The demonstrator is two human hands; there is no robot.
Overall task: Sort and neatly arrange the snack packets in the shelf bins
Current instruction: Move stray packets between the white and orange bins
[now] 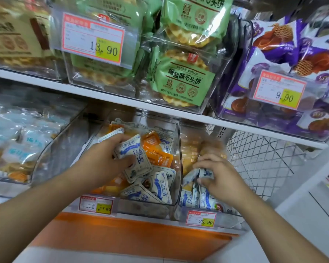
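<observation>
White-and-blue snack packets lie jumbled with orange packets in the clear middle bin on the lower shelf. The left hand grips several white packets above this bin. In the right bin, the right hand pinches another white packet. Green biscuit bags sit above.

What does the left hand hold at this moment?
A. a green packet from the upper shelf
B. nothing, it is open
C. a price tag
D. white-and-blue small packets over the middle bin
D: the left hand has its fingers curled round white-and-blue packets above the middle bin, which holds white-and-blue and orange packets.
</observation>
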